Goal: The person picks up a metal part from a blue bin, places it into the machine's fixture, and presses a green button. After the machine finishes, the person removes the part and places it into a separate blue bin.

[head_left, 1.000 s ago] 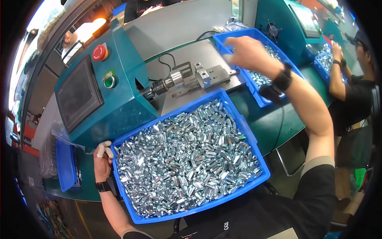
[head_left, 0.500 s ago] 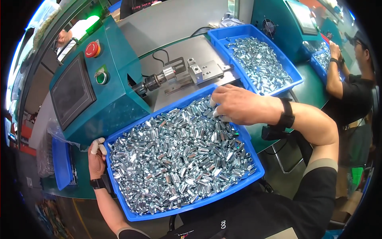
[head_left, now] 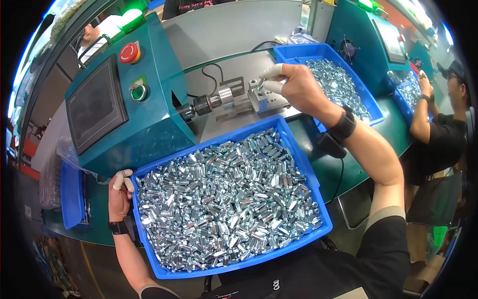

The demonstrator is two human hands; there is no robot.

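A large blue tray (head_left: 308,172) full of shiny hex coupling nuts (head_left: 224,199) lies in front of me. At its left rim is my left hand (head_left: 119,197), white covers on some fingertips, fingers curled against the tray's corner. My right hand (head_left: 301,87) is raised beyond the tray's far right corner. Its thumb and forefinger, also in white covers, pinch a small metal piece (head_left: 261,83), apparently one of the nuts, just over the steel fixture block (head_left: 258,99). A chuck (head_left: 203,104) points toward this block from the green machine; the piece is partly hidden by the fingers.
The machine housing carries a dark screen (head_left: 96,109), a red stop button (head_left: 130,53) and a green-ringed switch (head_left: 138,91). A second blue tray (head_left: 376,114) of metal parts stands beyond my right arm. Another person (head_left: 438,119) works at the right.
My right hand has risen from the nuts at the tray's far right corner to the fixture block, with a small metal piece between its fingertips. My left hand stays at the tray's rim.
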